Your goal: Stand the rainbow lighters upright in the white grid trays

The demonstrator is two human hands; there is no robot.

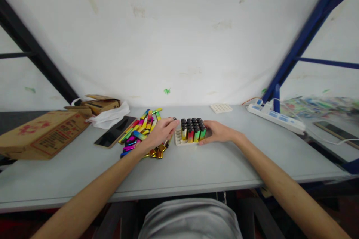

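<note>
My left hand (163, 130) is closed on a lighter, whose dark top (174, 118) shows at the fingertips; the rest of it is hidden. Just below and left of that hand lies a loose pile of shiny multicoloured lighters (138, 135). A white tray with round holes (179, 143) sits to its right. Upright lighters with black tops (193, 129) stand close together in the tray, and the holes along its left side show bare. My right hand (217, 132) grips the right side of this group, thumb at the near corner and fingers behind.
A phone (116, 131) lies left of the pile, beside a white plastic bag (110, 115) and cardboard boxes (46, 132). Another white holed tray (221, 108) lies near the wall. To the right are a power strip (276, 117) and a blue metal frame (301, 31).
</note>
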